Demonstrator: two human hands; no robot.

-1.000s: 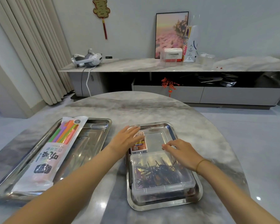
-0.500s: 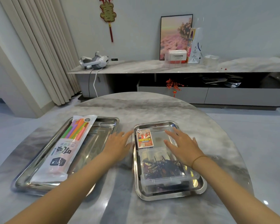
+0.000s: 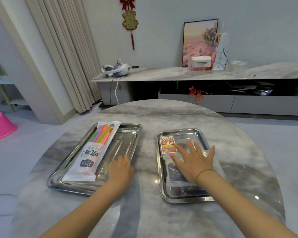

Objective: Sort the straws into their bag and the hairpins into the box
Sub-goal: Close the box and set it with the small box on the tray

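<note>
Head camera, looking forward and down across a round marble table at two steel trays. They lie side by side near its front edge, apart from each other.

On the left tray a long printed bag lies along the tray's left side, its top toward the far corner. Coloured straws show through the clear upper part, so they appear to be packed inside already. The left hand sits at the tray's near right corner, against the rim. Its fingers are hidden beyond the knuckles, so it cannot be told whether they hook the rim or merely rest there. The placing suggests it is steadying the tray or getting ready to shift it.

On the right tray a clear plastic box fills the near half. Its lid seems to be on, and a dark tangle of hairpins shows through it. A small red printed packet lies toward the tray's far left corner, just beside the box's far end. The right hand lies palm down on the lid, fingers straight and spread wide, holding nothing. This looks like pressing the lid shut as a last step, or keeping the box from sliding. A thin band circles that wrist.
</note>
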